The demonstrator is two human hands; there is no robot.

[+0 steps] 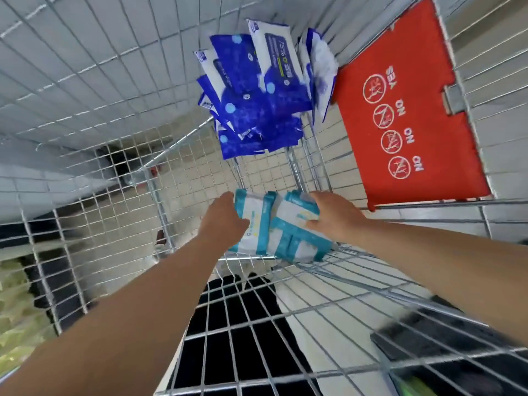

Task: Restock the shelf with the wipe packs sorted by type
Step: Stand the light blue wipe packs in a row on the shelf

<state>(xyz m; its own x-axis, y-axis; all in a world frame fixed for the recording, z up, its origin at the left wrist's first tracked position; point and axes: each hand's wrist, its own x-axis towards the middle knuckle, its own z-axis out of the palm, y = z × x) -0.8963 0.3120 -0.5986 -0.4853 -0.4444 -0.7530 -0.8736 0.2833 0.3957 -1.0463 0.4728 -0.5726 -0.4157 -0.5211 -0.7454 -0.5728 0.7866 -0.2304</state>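
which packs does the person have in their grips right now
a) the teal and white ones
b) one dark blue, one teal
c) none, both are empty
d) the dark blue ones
a: the left-hand grip and the right-hand grip both hold the teal and white packs at the near end of the cart, while the dark blue packs lie apart at its far end.

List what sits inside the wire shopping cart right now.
A pile of dark blue and white wipe packs at the far end, and teal and white wipe packs gripped by the left hand and right hand. How many blue packs lie beneath the pile is hidden.
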